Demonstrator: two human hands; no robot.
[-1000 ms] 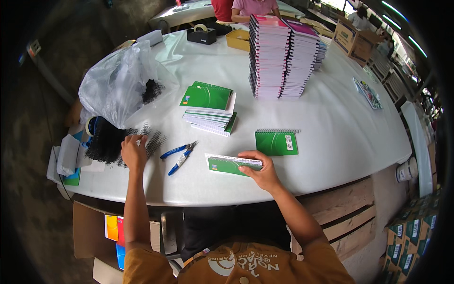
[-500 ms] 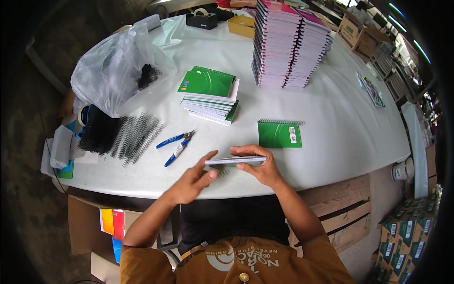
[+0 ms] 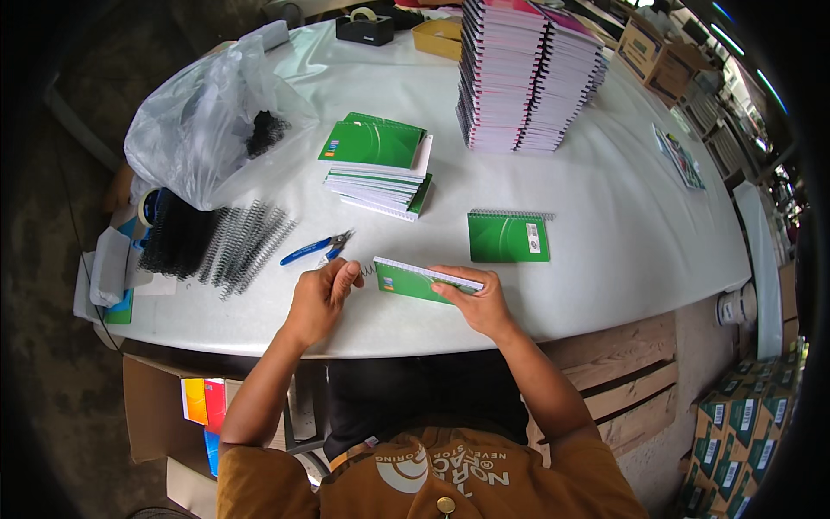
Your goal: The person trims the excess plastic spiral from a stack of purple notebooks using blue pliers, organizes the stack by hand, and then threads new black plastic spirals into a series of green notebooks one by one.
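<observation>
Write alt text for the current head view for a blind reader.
A person's right hand holds a green notebook while the left hand pinches a thin coil at the notebook's left end. On the white table are blue-handled cutters, loose coils, a plastic bag and notebook stacks.

So the white-edged green notebook [image 3: 403,284] is kinda tilted, with a skinny spiral coil [image 3: 369,269] (only partly visible) right by its left end.

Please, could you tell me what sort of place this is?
Probably a bookbinding workshop: tall stacks of bound books stand on the table, loose spiral coils lie in a pile, and the right hand holds a green notebook.
</observation>
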